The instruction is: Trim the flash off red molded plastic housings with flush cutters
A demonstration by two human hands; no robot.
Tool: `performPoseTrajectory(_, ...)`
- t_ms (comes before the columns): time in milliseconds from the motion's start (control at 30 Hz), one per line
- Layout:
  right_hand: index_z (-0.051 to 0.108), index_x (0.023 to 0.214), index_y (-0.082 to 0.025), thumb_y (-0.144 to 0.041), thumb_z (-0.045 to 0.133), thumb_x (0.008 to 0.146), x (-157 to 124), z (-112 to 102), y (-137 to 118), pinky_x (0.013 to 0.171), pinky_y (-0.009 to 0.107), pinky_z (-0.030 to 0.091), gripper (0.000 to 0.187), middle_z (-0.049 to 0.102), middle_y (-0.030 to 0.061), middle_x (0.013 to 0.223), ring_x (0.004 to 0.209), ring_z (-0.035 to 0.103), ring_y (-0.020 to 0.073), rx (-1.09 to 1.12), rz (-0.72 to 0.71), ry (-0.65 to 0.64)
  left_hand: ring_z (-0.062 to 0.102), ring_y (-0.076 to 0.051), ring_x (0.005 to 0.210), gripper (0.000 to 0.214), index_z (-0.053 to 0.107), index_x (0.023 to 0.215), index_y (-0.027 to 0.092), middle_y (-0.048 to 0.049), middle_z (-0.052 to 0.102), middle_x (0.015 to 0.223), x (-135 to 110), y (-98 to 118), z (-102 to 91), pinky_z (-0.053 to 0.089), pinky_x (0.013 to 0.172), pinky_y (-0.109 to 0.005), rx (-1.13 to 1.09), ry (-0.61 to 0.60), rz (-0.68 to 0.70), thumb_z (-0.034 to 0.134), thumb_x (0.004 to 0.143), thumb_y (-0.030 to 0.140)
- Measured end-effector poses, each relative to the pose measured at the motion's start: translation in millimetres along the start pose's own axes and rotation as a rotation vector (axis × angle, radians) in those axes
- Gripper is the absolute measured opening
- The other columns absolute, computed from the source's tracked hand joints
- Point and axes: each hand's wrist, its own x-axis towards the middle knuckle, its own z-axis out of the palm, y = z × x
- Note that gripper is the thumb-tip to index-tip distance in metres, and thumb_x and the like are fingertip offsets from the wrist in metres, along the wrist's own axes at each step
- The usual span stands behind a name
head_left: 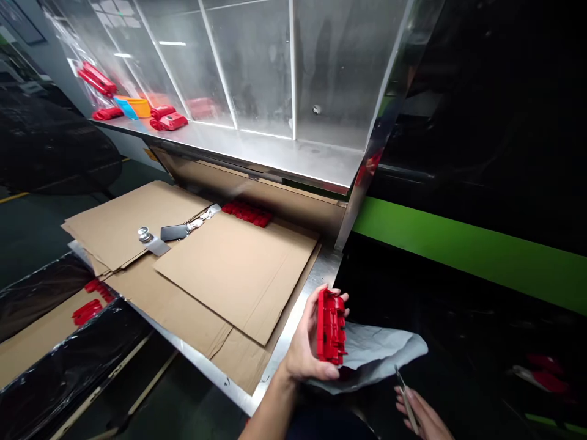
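Note:
My left hand [305, 345] is wrapped round a red moulded plastic part [330, 327], held upright at the right edge of the metal table [321, 269]. A grey cloth or sheet [385, 351] lies under and behind that part. At the bottom edge, my right hand [424, 415] pinches a thin metal tool [406, 400], perhaps tweezers or a blade, with its tip pointing up toward the cloth.
Flattened cardboard sheets [229, 269] cover the table, with a dark scraper [174, 232], a metal knob [145, 234] and a row of red parts [247, 212] on them. More red parts [169, 117] sit on the steel shelf behind clear panels. A lined box [87, 310] holds red parts at left.

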Motion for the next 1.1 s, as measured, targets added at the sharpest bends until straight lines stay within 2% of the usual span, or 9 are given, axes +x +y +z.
performPoseTrajectory(133, 0.074, 0.111, -0.033, -0.079, 0.058, 0.073, 5.0, 12.2, -21.2, 0.103, 0.042, 0.052, 0.062, 0.072, 0.0045, 0.113, 0.117, 0.064, 0.0297, -0.008, -0.102, -0.086, 0.037, -0.047, 0.139, 0.107, 0.041, 0.145, 0.029, -0.0144, 0.035, 0.155, -10.7, 12.1, 14.2, 0.025, 0.119, -0.061, -0.362, 0.024, -0.048, 0.082, 0.056, 0.071)
performPoseTrajectory(267, 0.068, 0.121, -0.029, -0.078, 0.057, 0.075, -6.9, 34.7, -25.7, 0.104, 0.039, 0.050, 0.068, 0.072, 0.0048, 0.115, 0.115, 0.064, 0.0287, -0.120, -0.159, -0.101, 0.035, -0.047, 0.140, 0.099, 0.044, 0.144, 0.028, -0.0126, 0.036, 0.157, -19.1, 20.5, 17.3, 0.021, 0.121, -0.060, -0.553, -0.008, -0.057, 0.072, 0.063, 0.078)
performPoseTrajectory(400, 0.066, 0.124, -0.028, -0.079, 0.053, 0.075, -28.6, 58.3, -26.8, 0.104, 0.036, 0.050, 0.072, 0.069, 0.0050, 0.122, 0.119, 0.062, 0.0278, -0.237, -0.159, -0.126, 0.036, -0.044, 0.140, 0.098, 0.046, 0.144, 0.027, -0.0103, 0.039, 0.156, -23.1, 29.0, 18.7, 0.027, 0.120, -0.053, -0.619, -0.052, -0.055, 0.062, 0.067, 0.084)
performPoseTrajectory(500, 0.065, 0.124, -0.029, -0.079, 0.048, 0.078, -45.8, 70.8, -33.2, 0.109, 0.037, 0.045, 0.070, 0.065, 0.0045, 0.130, 0.124, 0.058, 0.0281, -0.308, -0.193, -0.137, 0.036, -0.045, 0.140, 0.102, 0.044, 0.145, 0.026, -0.0104, 0.037, 0.156, -25.9, 33.0, 20.8, 0.023, 0.121, -0.054, -0.632, -0.038, -0.079, 0.056, 0.066, 0.088)
performPoseTrajectory(600, 0.064, 0.126, -0.031, -0.076, 0.047, 0.082, -59.2, 76.8, -43.1, 0.112, 0.036, 0.043, 0.066, 0.064, 0.0034, 0.132, 0.127, 0.056, 0.0269, -0.333, -0.239, -0.126, 0.037, -0.044, 0.140, 0.106, 0.038, 0.148, 0.026, -0.0117, 0.032, 0.159, -29.2, 34.8, 22.5, 0.021, 0.122, -0.055, -0.619, -0.014, -0.094, 0.051, 0.066, 0.091)
performPoseTrajectory(800, 0.061, 0.129, -0.029, -0.071, 0.048, 0.086, -79.8, 81.7, -73.9, 0.111, 0.036, 0.044, 0.062, 0.061, 0.0042, 0.136, 0.125, 0.057, 0.0259, -0.282, -0.363, -0.078, 0.037, -0.043, 0.140, 0.109, 0.031, 0.151, 0.025, -0.0131, 0.027, 0.160, -33.2, 40.5, 25.5, 0.028, 0.119, -0.054, -0.596, -0.024, -0.104, 0.048, 0.067, 0.092)
performPoseTrajectory(900, 0.062, 0.127, -0.027, -0.065, 0.052, 0.088, -91.9, 84.1, -92.1, 0.102, 0.036, 0.052, 0.056, 0.065, 0.0063, 0.129, 0.113, 0.064, 0.0252, -0.285, -0.468, -0.045, 0.037, -0.042, 0.140, 0.105, 0.032, 0.151, 0.025, -0.0124, 0.028, 0.160, -34.4, 45.1, 27.7, 0.028, 0.119, -0.053, -0.618, -0.037, -0.095, 0.046, 0.070, 0.091)
performPoseTrajectory(1033, 0.068, 0.114, -0.020, -0.058, 0.054, 0.090, -109.1, 84.7, -113.8, 0.070, 0.028, 0.060, 0.048, 0.073, 0.0075, 0.092, 0.075, 0.069, 0.0191, -0.271, -0.658, 0.003, 0.039, -0.040, 0.140, 0.096, 0.040, 0.147, 0.024, -0.0103, 0.036, 0.157, -34.9, 51.2, 32.2, 0.035, 0.116, -0.045, -0.670, -0.075, -0.061, 0.053, 0.073, 0.085)
performPoseTrajectory(1100, 0.069, 0.111, -0.020, -0.053, 0.054, 0.092, -118.7, 84.3, -124.5, 0.067, 0.025, 0.060, 0.041, 0.072, 0.0068, 0.090, 0.074, 0.070, 0.0176, -0.296, -0.786, 0.051, 0.039, -0.040, 0.140, 0.094, 0.043, 0.145, 0.024, -0.0096, 0.040, 0.155, -34.1, 53.6, 34.4, 0.038, 0.114, -0.043, -0.678, -0.073, -0.054, 0.059, 0.072, 0.082)
